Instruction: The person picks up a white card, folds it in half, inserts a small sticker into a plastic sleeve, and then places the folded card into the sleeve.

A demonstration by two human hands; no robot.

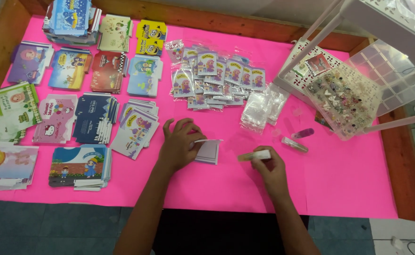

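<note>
Head: left hand [178,145] presses card [208,151]; right hand [269,166] grips tube [255,155].

Printed card packets and clear bags on a pink table cover.
Stacks of colourful flat card packets [82,101] lie left; small clear bags with printed cards [214,78] overlap at centre; empty clear plastic bags [259,109] lie beside them, right.

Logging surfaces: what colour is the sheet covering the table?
Bright pink sheet, plain, clearest in the head view.

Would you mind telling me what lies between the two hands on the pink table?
In the head view, only bare pink table separates the left hand, pressing a small folded card, from the right hand, holding a small tube.
</note>
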